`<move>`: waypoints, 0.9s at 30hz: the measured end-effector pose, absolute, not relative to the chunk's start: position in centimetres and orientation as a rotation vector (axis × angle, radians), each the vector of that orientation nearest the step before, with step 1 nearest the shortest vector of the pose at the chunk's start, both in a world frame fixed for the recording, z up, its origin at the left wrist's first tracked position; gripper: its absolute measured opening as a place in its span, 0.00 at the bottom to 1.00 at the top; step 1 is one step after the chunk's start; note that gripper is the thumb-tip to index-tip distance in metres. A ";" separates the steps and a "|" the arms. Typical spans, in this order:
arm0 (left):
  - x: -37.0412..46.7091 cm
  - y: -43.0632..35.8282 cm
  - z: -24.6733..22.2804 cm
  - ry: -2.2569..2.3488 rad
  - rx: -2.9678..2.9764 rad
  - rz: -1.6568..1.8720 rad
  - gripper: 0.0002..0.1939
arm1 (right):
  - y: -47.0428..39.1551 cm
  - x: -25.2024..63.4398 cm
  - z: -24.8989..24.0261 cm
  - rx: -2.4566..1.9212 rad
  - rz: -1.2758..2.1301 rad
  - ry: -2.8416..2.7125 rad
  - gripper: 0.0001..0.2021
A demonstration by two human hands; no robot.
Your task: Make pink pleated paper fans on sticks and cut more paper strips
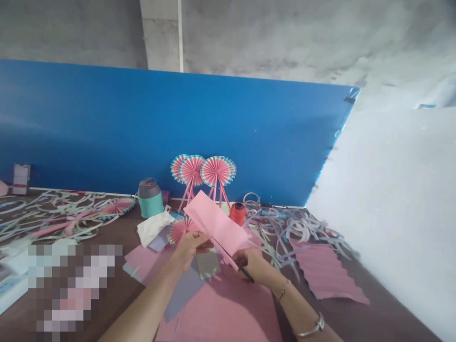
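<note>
My left hand (192, 248) pinches the lower left edge of a pink sheet of paper (219, 221), which is held up and tilted over the table. In my right hand (252, 266) are dark-handled scissors (243, 271), with the blades along the sheet's lower edge. A narrow pink strip shows below the blades, beside the main sheet. Under my hands lie larger pink sheets (228, 308) and a grey-blue sheet (187, 292). A small greyish square (208, 264) rests between my wrists.
Several pleated pink paper fans (217, 171) stand against the blue partition (213, 118). Behind the sheet are a teal jug (150, 199) and a red thread spool (237, 213). Paper strips (299, 230) pile up on both sides. A pleated pink sheet (331, 270) lies at right.
</note>
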State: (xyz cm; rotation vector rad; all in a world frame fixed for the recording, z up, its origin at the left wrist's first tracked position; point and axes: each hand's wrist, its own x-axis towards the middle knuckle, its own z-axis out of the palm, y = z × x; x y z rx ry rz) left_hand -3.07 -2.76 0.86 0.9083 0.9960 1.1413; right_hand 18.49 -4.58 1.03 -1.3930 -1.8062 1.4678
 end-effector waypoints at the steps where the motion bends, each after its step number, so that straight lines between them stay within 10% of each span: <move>1: -3.1 -2.7 0.9 0.994 0.907 1.139 0.20 | -4.6 18.5 1.0 -1.391 1.471 -1.799 0.10; 27: -2.9 -3.0 1.0 1.026 0.911 1.069 0.20 | -4.2 18.5 0.0 -1.359 1.522 -1.795 0.15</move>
